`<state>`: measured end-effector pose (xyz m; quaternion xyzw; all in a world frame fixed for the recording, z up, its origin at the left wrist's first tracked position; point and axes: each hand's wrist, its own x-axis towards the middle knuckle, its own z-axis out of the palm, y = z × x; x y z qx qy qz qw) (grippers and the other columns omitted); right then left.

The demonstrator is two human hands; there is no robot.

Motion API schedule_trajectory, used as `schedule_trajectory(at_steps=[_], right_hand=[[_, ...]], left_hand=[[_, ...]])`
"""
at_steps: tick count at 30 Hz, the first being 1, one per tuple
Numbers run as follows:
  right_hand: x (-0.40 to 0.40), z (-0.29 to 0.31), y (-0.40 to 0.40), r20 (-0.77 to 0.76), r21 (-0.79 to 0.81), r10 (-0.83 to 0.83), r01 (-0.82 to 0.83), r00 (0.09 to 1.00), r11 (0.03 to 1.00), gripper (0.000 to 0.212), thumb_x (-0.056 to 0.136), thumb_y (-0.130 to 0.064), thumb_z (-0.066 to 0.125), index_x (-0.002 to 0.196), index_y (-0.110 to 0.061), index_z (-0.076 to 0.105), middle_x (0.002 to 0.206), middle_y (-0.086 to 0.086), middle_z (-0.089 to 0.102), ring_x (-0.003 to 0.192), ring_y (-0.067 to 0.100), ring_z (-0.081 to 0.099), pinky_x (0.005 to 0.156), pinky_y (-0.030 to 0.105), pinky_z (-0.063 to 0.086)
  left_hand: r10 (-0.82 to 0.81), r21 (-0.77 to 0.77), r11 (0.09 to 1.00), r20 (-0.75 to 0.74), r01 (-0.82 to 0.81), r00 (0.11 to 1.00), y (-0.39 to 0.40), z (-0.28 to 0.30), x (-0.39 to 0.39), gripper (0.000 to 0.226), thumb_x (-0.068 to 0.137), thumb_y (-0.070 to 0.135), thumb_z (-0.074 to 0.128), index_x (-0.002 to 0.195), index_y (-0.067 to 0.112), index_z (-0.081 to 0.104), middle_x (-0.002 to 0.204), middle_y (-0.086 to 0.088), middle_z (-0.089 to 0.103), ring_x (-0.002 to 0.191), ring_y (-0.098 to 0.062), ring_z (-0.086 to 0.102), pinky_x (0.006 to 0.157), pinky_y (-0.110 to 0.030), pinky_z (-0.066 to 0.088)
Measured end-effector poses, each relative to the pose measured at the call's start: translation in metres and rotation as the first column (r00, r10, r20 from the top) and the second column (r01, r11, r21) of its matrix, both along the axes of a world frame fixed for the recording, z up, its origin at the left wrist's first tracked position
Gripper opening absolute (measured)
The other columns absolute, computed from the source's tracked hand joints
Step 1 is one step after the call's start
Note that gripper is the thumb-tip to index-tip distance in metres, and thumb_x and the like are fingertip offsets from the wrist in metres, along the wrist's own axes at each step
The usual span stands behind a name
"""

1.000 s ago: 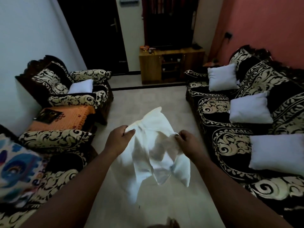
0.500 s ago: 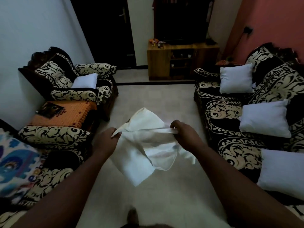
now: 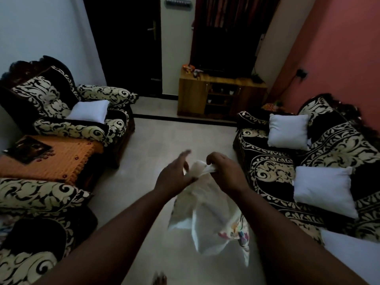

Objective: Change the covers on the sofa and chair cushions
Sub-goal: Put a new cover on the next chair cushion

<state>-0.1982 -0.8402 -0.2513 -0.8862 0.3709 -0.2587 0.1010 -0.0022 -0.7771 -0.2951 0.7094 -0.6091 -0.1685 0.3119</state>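
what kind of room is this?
Most likely a home living room. A patterned sofa with white cushions lines the right side, a matching armchair sits on the left, and a wooden TV cabinet stands against the far wall beside a dark door.

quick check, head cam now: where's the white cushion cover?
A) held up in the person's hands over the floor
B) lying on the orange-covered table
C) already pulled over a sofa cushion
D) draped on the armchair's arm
A: the right hand grips the bunched top of the white cushion cover, the left hand is at the same spot, and the rest of the cloth hangs free above the floor.
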Motion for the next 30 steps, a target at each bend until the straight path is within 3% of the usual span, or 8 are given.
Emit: schedule_trajectory(at_steps=[2,4,10,12,15,19,24,30], right_hand=[[-0.001,0.001,-0.020,-0.037,-0.001,-0.028,0.028,0.999,1.000,0.025,0.084,-0.024,0.068,0.100,-0.030,0.051,0.099,-0.008,0.064,0.077,0.026,0.064,0.061,0.038,0.049],[-0.005,-0.002,-0.040,-0.056,0.000,-0.078,0.078,0.995,0.997,0.024,0.083,-0.024,0.070,0.098,-0.030,0.051,0.095,-0.009,0.063,0.075,0.024,0.062,0.059,0.035,0.047],[0.010,-0.013,-0.084,-0.072,0.039,-0.061,0.064,0.996,0.997,0.025,0.083,-0.019,0.071,0.093,-0.029,0.050,0.087,-0.011,0.059,0.069,0.020,0.060,0.056,0.035,0.047],[0.021,-0.015,-0.100,-0.069,0.051,-0.050,0.054,0.996,0.997,0.025,0.084,-0.020,0.070,0.091,-0.029,0.048,0.085,-0.011,0.057,0.066,0.021,0.059,0.055,0.035,0.045],[0.028,-0.027,-0.136,-0.030,0.056,-0.059,0.061,0.998,0.997,0.030,0.082,-0.020,0.074,0.089,-0.029,0.046,0.079,-0.014,0.050,0.062,0.020,0.054,0.053,0.034,0.041],[0.033,-0.051,-0.190,-0.033,0.148,-0.133,0.136,0.991,0.980,0.033,0.083,-0.027,0.074,0.091,-0.034,0.043,0.086,-0.012,0.052,0.070,0.018,0.055,0.058,0.035,0.046],[0.035,-0.086,-0.269,-0.132,0.245,-0.169,0.198,0.977,0.949,0.049,0.076,-0.019,0.073,0.115,-0.029,0.047,0.113,-0.003,0.054,0.091,0.025,0.059,0.067,0.038,0.049],[0.085,-0.102,-0.352,-0.247,0.183,-0.138,0.186,0.959,0.965,0.016,0.088,-0.033,0.058,0.101,-0.022,0.059,0.095,0.003,0.055,0.093,0.029,0.056,0.062,0.035,0.042]], left_hand=[[0.001,-0.055,0.998,0.170,0.008,0.985,-0.024,0.008,0.013,0.032,0.089,0.042,0.057,0.119,0.035,0.064,0.097,0.007,0.072,0.089,-0.020,0.068,0.071,-0.033,0.052],[-0.014,-0.163,0.986,0.123,0.034,0.992,-0.045,0.012,0.028,0.029,0.085,0.041,0.048,0.102,0.030,0.069,0.093,0.006,0.071,0.087,-0.022,0.067,0.070,-0.033,0.050],[-0.333,0.109,0.943,0.325,0.315,0.885,-0.108,0.003,0.023,0.093,0.081,0.061,0.068,0.155,0.032,0.020,0.159,0.002,0.032,0.144,-0.019,0.031,0.114,-0.043,0.029],[-0.324,0.125,0.946,0.373,0.298,0.870,-0.132,0.000,0.019,0.076,0.087,0.058,0.063,0.151,0.032,0.032,0.150,0.001,0.046,0.137,-0.019,0.042,0.112,-0.043,0.032],[-0.288,0.096,0.957,0.421,0.273,0.860,-0.171,0.000,0.023,0.027,0.099,0.043,0.049,0.114,0.026,0.063,0.108,0.001,0.070,0.100,-0.021,0.065,0.099,-0.041,0.041],[-0.171,0.031,0.985,0.246,0.168,0.954,-0.215,-0.001,0.043,0.022,0.099,0.035,0.045,0.102,0.021,0.061,0.097,-0.003,0.069,0.086,-0.026,0.063,0.070,-0.035,0.042],[0.039,-0.014,0.999,0.069,-0.038,0.997,-0.260,0.010,0.086,0.020,0.092,0.041,0.038,0.089,0.028,0.053,0.087,-0.004,0.067,0.080,-0.029,0.060,0.068,-0.040,0.047],[0.246,-0.065,0.966,-0.040,-0.248,0.968,-0.278,0.009,0.151,0.019,0.090,0.043,0.045,0.080,0.027,0.051,0.066,0.005,0.057,0.067,-0.023,0.060,0.062,-0.042,0.049]])
